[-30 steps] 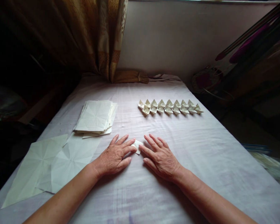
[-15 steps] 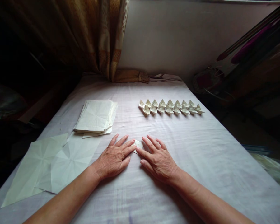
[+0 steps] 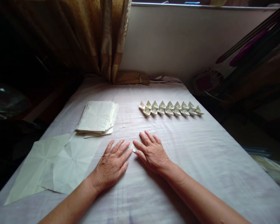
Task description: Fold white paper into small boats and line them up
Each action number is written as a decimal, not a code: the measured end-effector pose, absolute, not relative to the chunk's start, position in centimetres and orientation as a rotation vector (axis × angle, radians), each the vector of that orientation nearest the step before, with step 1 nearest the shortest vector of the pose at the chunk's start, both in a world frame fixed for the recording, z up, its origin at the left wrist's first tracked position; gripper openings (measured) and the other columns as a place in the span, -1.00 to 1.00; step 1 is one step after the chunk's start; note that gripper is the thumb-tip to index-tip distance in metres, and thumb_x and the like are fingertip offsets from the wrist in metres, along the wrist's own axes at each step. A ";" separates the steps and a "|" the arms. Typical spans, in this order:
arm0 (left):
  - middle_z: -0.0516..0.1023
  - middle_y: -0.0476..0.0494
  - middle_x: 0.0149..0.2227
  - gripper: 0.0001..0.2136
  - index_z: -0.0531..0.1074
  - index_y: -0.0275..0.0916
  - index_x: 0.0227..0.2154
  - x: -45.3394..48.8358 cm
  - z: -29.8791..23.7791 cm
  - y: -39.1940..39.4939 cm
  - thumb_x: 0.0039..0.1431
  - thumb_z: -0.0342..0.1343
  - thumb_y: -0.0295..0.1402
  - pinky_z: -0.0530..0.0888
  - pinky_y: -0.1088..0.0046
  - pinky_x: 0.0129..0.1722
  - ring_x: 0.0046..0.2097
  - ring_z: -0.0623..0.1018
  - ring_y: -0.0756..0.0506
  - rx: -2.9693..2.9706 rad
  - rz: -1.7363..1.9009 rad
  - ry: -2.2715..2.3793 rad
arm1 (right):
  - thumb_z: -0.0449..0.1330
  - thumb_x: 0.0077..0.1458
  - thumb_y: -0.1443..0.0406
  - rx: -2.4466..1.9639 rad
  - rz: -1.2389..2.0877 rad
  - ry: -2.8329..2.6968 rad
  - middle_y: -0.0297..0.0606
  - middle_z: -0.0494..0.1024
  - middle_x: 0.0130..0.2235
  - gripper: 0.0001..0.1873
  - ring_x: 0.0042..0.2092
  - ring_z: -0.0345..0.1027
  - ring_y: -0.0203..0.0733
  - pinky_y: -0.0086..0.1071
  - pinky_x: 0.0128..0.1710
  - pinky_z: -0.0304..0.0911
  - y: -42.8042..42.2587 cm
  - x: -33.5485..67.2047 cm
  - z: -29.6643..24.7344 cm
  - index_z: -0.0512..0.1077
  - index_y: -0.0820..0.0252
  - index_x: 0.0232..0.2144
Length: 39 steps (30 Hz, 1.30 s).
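Palms face down on the pale lilac cloth-covered surface (image 3: 200,161): the left hand (image 3: 112,165) and the right hand (image 3: 152,152) both lie flat with fingers spread wide, gripping nothing. Their forefingers nearly meet in the middle of the scene, and between those tips a small white folded paper piece (image 3: 133,147) shows only as a sliver; the right hand's fingers cover most of it, so its shape cannot be told. Farther off and to the left of the hands sits a stack of creased cream square paper sheets (image 3: 98,116), its edges slightly fanned, with fold lines radiating from the centre of the top sheet. Nearer and farther left, two loose creased cream sheets (image 3: 53,165) lie flat and overlap each other, well apart from the left hand. On the far right of the cloth, a double row of small cream folded paper shapes (image 3: 170,109) runs left to right, each one touching its neighbours. A brown and gold patterned curtain (image 3: 102,37) hangs at the far left, its hem bunched on the far edge of the cloth against a plain white wall (image 3: 189,40). A faint bluish mark (image 3: 130,217) on the cloth at the near edge is too blurred to read.
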<state>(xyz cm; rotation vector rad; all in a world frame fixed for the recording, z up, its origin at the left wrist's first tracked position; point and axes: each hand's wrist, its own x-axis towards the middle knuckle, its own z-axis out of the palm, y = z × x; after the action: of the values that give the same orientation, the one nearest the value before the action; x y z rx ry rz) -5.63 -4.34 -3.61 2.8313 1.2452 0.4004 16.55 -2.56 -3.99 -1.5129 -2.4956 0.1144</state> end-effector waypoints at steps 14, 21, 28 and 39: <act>0.46 -0.10 0.16 -0.63 0.37 -0.16 0.14 -4.7 -3.8 -4.6 0.30 -0.06 -0.36 -0.04 0.06 0.34 0.25 0.33 -0.19 2.843 0.459 1.264 | 0.07 0.27 0.14 -1.361 0.037 -2.413 -0.07 0.24 0.29 -0.61 0.31 0.02 0.06 -0.07 0.22 -0.06 -5.3 18.5 -4.2 0.43 0.05 0.09; 0.50 -0.07 0.12 -0.66 0.40 -0.18 0.10 -4.8 -3.3 -4.1 0.32 -0.04 -0.32 -0.08 0.10 0.35 0.21 0.37 -0.18 2.873 0.455 1.213 | 0.03 0.29 0.18 -1.294 0.093 -2.528 -0.15 0.37 0.21 -0.58 0.23 0.16 -0.03 -0.15 0.20 -0.02 -6.0 18.1 -4.0 0.37 0.16 0.13; 0.51 -0.06 0.11 -0.65 0.42 -0.16 0.10 -4.0 -2.8 -3.0 0.33 -0.04 -0.23 -0.09 0.12 0.35 0.21 0.36 -0.20 2.893 0.405 1.186 | 0.04 0.28 0.20 -1.272 0.139 -2.505 -0.15 0.45 0.13 -0.62 0.15 0.24 -0.02 -0.13 0.15 0.02 -5.7 17.8 -3.7 0.39 0.15 0.09; 0.34 -0.07 0.25 -0.52 0.28 -0.17 0.21 -3.5 -3.9 -2.0 0.35 -0.16 -0.08 -0.14 0.11 0.33 0.31 0.22 -0.20 2.875 0.201 1.259 | 0.06 0.27 0.23 -1.280 0.170 -2.458 -0.15 0.44 0.15 -0.61 0.17 0.22 -0.02 -0.14 0.15 0.02 -5.9 17.7 -4.0 0.38 0.18 0.11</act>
<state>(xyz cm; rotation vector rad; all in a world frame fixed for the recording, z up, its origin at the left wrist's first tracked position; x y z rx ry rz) -3.52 -1.96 -3.93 2.8751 1.2591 0.2012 17.69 -5.88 -4.01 -1.2797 -2.4583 0.1695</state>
